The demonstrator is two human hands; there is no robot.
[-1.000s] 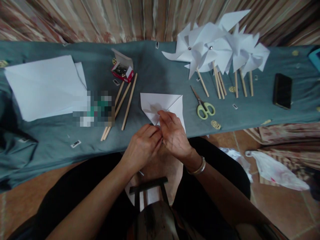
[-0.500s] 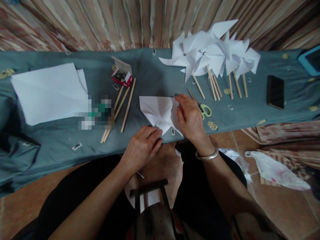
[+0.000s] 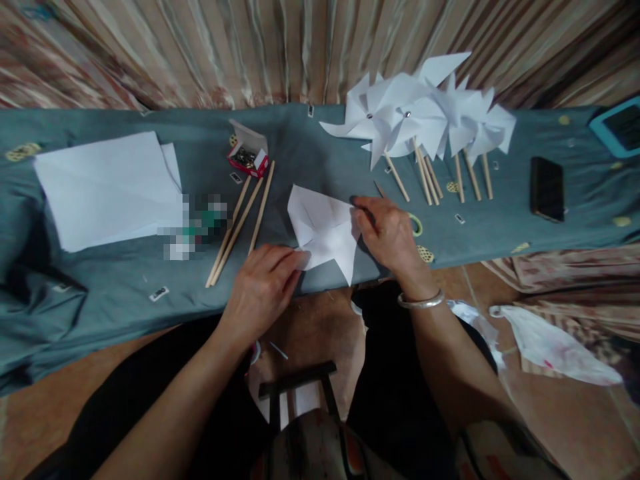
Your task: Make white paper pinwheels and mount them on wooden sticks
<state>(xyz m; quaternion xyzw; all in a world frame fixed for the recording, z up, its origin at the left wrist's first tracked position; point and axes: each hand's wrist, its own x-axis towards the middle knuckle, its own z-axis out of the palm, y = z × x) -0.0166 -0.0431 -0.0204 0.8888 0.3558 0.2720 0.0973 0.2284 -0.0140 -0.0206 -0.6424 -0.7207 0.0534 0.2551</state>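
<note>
A white paper square (image 3: 323, 227) with creases and cuts lies on the teal cloth near the table's front edge. My left hand (image 3: 260, 287) rests on the cloth and its fingertips press the paper's lower left corner. My right hand (image 3: 387, 233) pinches the paper's right edge with a thumb on top. Green-handled scissors (image 3: 415, 225) lie just behind my right hand, mostly hidden by it.
Finished white paper pinwheels (image 3: 420, 120) on wooden sticks lie at the back right. Loose wooden sticks (image 3: 240, 220), a small red box of pins (image 3: 247, 155), white sheets (image 3: 107, 187), a black phone (image 3: 546, 188), a blue tablet (image 3: 617, 127). A plastic bag (image 3: 555, 343) lies on the floor.
My hands moved apart from the paper's near corner. The right hand went to the right edge, the left to the lower left corner, and the paper turned and shifted slightly right.
</note>
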